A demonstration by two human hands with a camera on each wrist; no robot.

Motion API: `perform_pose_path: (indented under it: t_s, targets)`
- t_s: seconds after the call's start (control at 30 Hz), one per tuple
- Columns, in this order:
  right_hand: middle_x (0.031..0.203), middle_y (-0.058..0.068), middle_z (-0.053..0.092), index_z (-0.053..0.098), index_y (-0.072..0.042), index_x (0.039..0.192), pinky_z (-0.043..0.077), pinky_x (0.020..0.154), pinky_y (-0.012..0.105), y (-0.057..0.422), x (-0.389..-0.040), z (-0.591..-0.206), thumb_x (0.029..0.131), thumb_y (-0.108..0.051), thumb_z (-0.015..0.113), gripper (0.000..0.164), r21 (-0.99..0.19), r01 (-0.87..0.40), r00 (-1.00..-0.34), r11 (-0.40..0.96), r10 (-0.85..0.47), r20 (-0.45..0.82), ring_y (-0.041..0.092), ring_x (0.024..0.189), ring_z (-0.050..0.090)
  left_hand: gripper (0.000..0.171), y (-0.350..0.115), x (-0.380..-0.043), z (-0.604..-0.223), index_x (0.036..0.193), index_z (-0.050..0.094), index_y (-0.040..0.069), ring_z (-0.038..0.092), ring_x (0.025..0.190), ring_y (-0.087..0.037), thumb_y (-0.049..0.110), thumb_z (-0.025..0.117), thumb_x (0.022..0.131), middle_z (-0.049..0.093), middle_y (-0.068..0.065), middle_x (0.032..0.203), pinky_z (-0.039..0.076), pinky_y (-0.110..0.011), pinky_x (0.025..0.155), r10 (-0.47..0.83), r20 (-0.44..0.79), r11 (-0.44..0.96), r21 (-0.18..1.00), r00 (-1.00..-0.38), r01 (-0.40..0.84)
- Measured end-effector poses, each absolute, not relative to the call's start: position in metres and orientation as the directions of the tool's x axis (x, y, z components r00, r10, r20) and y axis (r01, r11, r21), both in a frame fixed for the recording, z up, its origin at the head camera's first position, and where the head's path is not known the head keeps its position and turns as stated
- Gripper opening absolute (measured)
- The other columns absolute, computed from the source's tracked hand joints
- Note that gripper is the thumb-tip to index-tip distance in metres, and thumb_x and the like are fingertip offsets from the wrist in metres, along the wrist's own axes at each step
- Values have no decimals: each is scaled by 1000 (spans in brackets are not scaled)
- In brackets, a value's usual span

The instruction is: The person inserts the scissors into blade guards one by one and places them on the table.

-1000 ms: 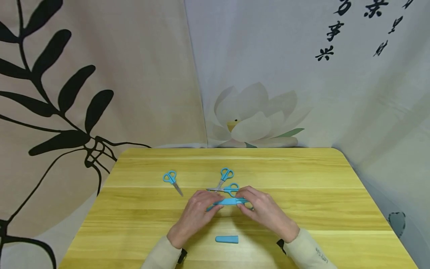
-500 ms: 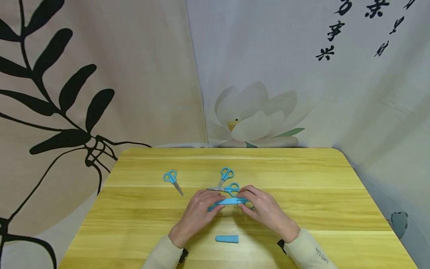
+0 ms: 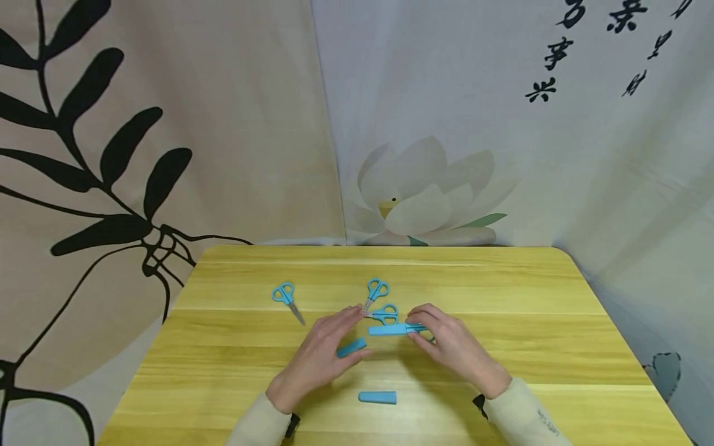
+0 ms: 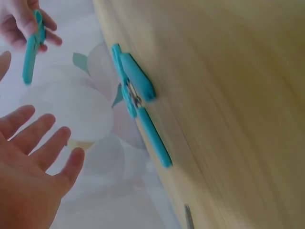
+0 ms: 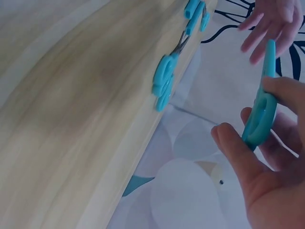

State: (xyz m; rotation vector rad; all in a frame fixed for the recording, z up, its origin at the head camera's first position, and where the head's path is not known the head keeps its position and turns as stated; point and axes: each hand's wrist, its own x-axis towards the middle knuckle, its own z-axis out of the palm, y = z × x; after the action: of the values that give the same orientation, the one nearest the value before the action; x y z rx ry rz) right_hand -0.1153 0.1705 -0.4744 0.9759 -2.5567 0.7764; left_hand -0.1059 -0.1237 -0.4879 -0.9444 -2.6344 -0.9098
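In the head view my right hand (image 3: 454, 347) pinches a pair of blue-handled scissors (image 3: 390, 331) by the handles. A blue sheath covers their blades and points left. The right wrist view shows these covered scissors (image 5: 259, 112) between thumb and fingers. My left hand (image 3: 318, 350) holds nothing, its fingers extended, as the left wrist view also shows of the left hand (image 4: 35, 162). A loose blue sheath (image 3: 351, 347) lies between its thumb and fingers in the head view, partly hidden. Another blue sheath (image 3: 377, 397) lies nearer the table's front.
Two pairs of blue-handled scissors lie with blades close together behind the hands: one pair (image 3: 377, 288) farther back, another pair (image 3: 385, 314) nearer. Uncovered scissors (image 3: 287, 300) lie to the left on the wooden table (image 3: 502, 297). A printed curtain (image 3: 251, 124) hangs behind.
My left hand has let go of the sheathed scissors and moved left, its fingers spreading. My right hand has shifted slightly right with the scissors.
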Motion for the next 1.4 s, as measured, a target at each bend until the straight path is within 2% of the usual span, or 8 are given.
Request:
perform_pose_path:
  t_s: [0.17, 0.33, 0.77, 1.03, 1.4]
  targets:
    - [116, 3, 68, 72, -6, 109, 62, 82, 35, 185, -120, -478, 86, -8, 85, 26, -395, -646, -760, 653, -499, 416, 18, 97, 71, 67, -142, -102, -487, 146, 58, 7, 51, 139, -33, 35, 82, 90, 51, -9, 155, 43, -62, 109, 488, 380, 628, 472, -786, 619]
    - [115, 2, 68, 72, -7, 108, 62, 83, 37, 202, -127, -483, 86, -8, 86, 26, -390, -610, -787, 689, -473, 396, 20, 97, 71, 68, -160, -100, -487, 147, 57, 8, 50, 140, -35, 37, 81, 90, 51, -9, 155, 39, -67, 110, 452, 346, 670, 477, -822, 569]
    - [117, 3, 67, 71, -7, 111, 60, 89, 43, 236, -147, -496, 92, -9, 80, 20, -445, -502, -865, 741, -426, 266, 23, 103, 68, 64, -190, -97, -489, 146, 57, 5, 52, 136, -40, 38, 75, 94, 54, -15, 151, 40, -66, 110, 423, 364, 718, 425, -830, 552]
    - [113, 4, 67, 72, -7, 108, 59, 88, 45, 246, -160, -506, 93, -9, 78, 16, -432, -483, -875, 762, -429, 222, 24, 100, 67, 61, -192, -97, -491, 144, 59, 5, 53, 135, -40, 39, 74, 95, 57, -16, 148, 41, -66, 109, 427, 363, 721, 416, -828, 554]
    - [111, 3, 68, 73, -12, 104, 58, 86, 48, 252, -171, -507, 94, -16, 79, 13, -404, -413, -905, 816, -418, 82, 24, 98, 67, 59, -191, -96, -493, 143, 60, 5, 54, 133, -42, 39, 73, 96, 58, -15, 147, 42, -66, 109, 429, 345, 720, 427, -835, 546]
